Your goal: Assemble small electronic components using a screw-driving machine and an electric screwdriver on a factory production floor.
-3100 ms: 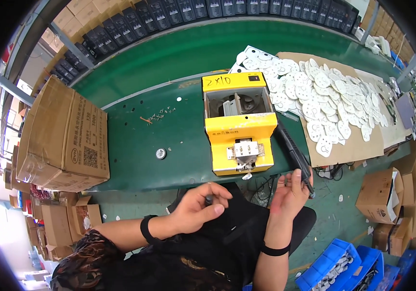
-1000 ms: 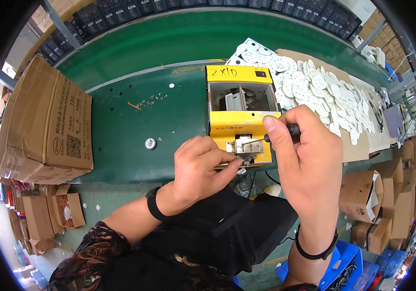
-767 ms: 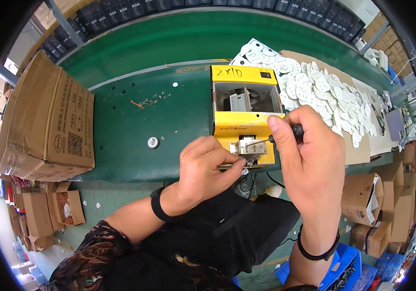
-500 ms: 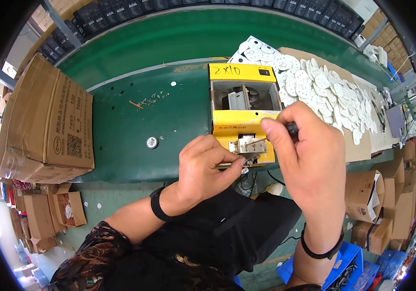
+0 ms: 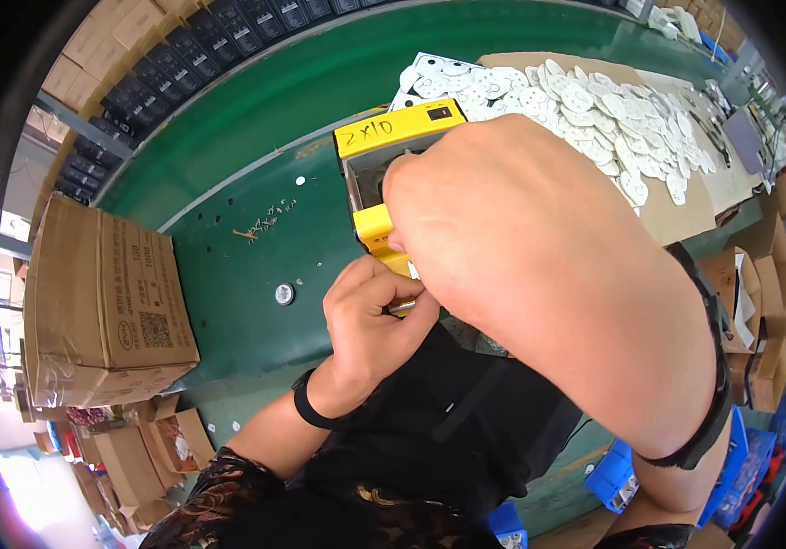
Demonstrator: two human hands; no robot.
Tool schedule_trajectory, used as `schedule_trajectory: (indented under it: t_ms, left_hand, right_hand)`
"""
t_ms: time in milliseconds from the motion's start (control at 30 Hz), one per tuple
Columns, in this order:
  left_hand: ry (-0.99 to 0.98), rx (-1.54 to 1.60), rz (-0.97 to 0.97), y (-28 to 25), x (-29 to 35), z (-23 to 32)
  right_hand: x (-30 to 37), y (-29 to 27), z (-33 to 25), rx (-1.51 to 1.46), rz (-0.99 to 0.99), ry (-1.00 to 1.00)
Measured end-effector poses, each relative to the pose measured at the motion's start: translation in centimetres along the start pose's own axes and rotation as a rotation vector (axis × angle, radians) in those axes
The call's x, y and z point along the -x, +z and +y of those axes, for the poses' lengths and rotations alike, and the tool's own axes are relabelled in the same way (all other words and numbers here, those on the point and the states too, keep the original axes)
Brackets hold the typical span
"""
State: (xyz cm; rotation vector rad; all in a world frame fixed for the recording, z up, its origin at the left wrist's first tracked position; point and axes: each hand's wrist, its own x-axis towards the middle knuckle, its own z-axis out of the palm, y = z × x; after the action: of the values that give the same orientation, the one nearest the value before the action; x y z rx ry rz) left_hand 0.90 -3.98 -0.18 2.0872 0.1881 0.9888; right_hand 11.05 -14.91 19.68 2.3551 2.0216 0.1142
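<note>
A yellow machine (image 5: 374, 221) with a grey recess stands at the bench edge before me. At its front, my left hand (image 5: 365, 316) is closed in a pinch on a thin metal piece (image 5: 400, 309). My right hand (image 5: 461, 206) is bent over the machine, its back toward me and its fingers curled. Whatever the right hand holds is hidden behind it. It covers much of the recess and the front metal block. Left of the machine, a small round metal part (image 5: 285, 294) lies on the green bench (image 5: 237, 274).
A large cardboard box (image 5: 104, 302) stands at the left. Thin scraps (image 5: 269, 220) lie on the bench. White flat discs (image 5: 585, 110) are heaped on cardboard at the right. Dark boxes (image 5: 210, 41) line a far shelf. Blue bins (image 5: 612, 476) stand low at the right.
The dark-handled tool in my right hand has gone from sight. That hand has turned and swung up and left over the machine; its forearm is raised. The view has shifted too.
</note>
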Motion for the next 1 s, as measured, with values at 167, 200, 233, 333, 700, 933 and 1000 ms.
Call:
schedule_trajectory:
  t_ms: [167, 200, 233, 333, 700, 933, 1000]
  left_hand:
    - [0.001, -0.034, 0.005, -0.8, -0.6, 0.6]
    - [0.012, -0.046, -0.022, -0.8, -0.6, 0.7]
    - [0.015, -0.04, -0.025, -0.7, -0.6, 0.8]
    - [0.027, -0.042, -0.014, -0.4, -0.3, 0.6]
    - [-0.02, 0.013, -0.012, -0.3, 0.1, -0.1]
    - [-0.065, -0.016, -0.029, -0.6, 0.0, 0.2]
    - [-0.068, -0.043, -0.044, -0.7, 0.0, 0.4]
  right_hand:
    - [-0.3, 0.6, -0.2, -0.199, 0.065, 0.034]
    - [0.0, 0.6, -0.2, -0.23, 0.232, -0.059]
    - [0.3, 0.4, -0.2, -0.226, 0.231, -0.053]
    - [0.0, -0.2, -0.5, -0.138, 0.026, -0.006]
    - [-0.3, 1.4, -0.8, -0.18, 0.134, 0.158]
    - [0.4, 1.5, -0.6, -0.187, 0.214, 0.247]
    - [0.8, 1.6, -0.3, -0.238, 0.296, 0.246]
